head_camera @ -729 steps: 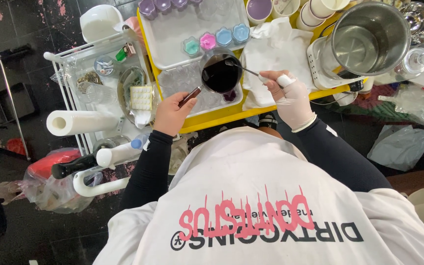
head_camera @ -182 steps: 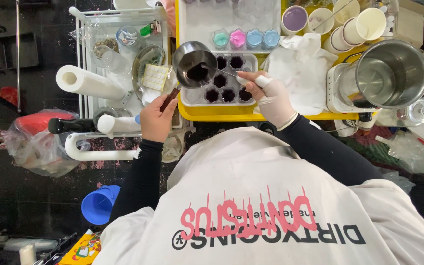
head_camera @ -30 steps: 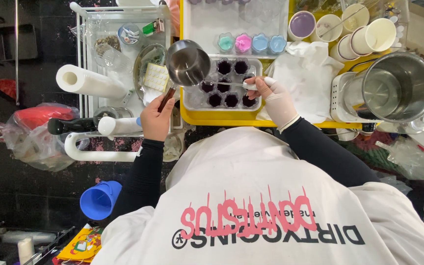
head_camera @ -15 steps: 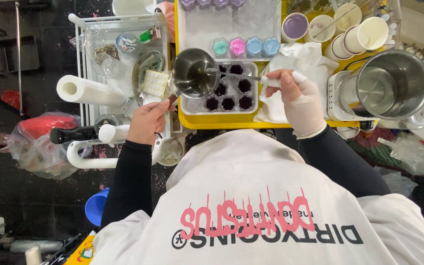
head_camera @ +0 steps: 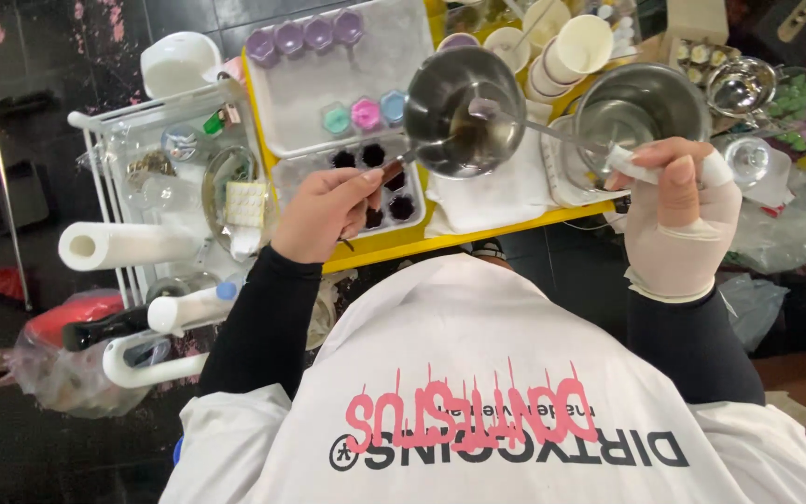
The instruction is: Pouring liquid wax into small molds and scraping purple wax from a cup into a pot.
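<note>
My bare left hand (head_camera: 324,215) grips the dark handle of a small steel pot (head_camera: 464,112). The pot hangs tilted above a white cloth (head_camera: 496,201), to the right of a clear mould tray (head_camera: 366,159) whose cells hold dark purple filling. My right hand (head_camera: 678,219), in a white glove, pinches the white handle of a long spoon (head_camera: 552,131). The spoon's tip reaches into the pot, which has a little dark liquid at the bottom.
A white tray (head_camera: 328,75) with purple, green, pink and blue cups lies behind the mould on the yellow table (head_camera: 478,233). At right stand a large steel pot (head_camera: 641,107) and stacked paper cups (head_camera: 571,47). A wire cart with a paper towel roll (head_camera: 123,245) is at left.
The small pot has swung right, from over the mould tray to over the white cloth. My right hand has moved right and the spoon now reaches into the pot.
</note>
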